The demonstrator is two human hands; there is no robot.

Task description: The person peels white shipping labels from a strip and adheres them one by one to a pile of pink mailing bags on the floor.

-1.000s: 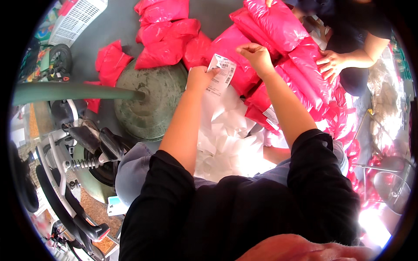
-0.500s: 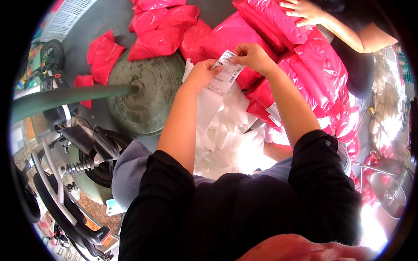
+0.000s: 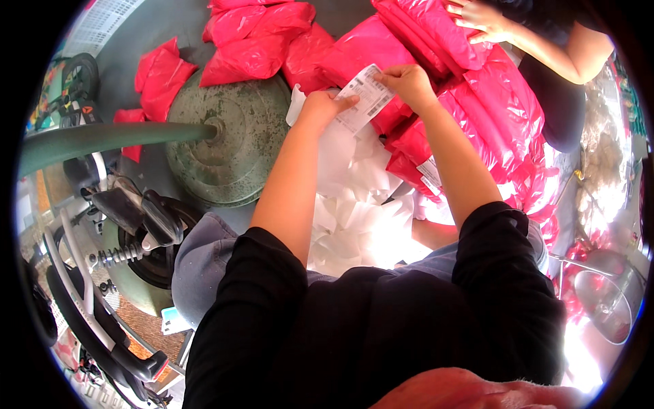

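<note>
A white shipping label (image 3: 366, 97) with printed bars is stretched between my two hands. My left hand (image 3: 325, 109) pinches its lower left edge, thumb on top. At the upper right corner, my right hand (image 3: 411, 84) grips it between thumb and fingers. White backing paper (image 3: 334, 160) hangs below the label and joins a heap of crumpled white paper (image 3: 357, 221) between my legs. Just beyond the label lies a pink plastic mailer bag (image 3: 368, 51). Another pink parcel (image 3: 417, 170) under my right forearm bears a white label.
Pink parcels (image 3: 494, 116) are piled on the right, where another person's hand (image 3: 480, 19) rests on top. A round green metal base (image 3: 228, 150) with a pole (image 3: 116, 144) stands left. Wheeled equipment (image 3: 146, 218) is near my left knee. More pink bags (image 3: 248, 54) lie behind.
Both hands have shifted slightly, the right one to the right and the label with it. The label now tilts more and shows more of its face. The other person's arm has moved a little.
</note>
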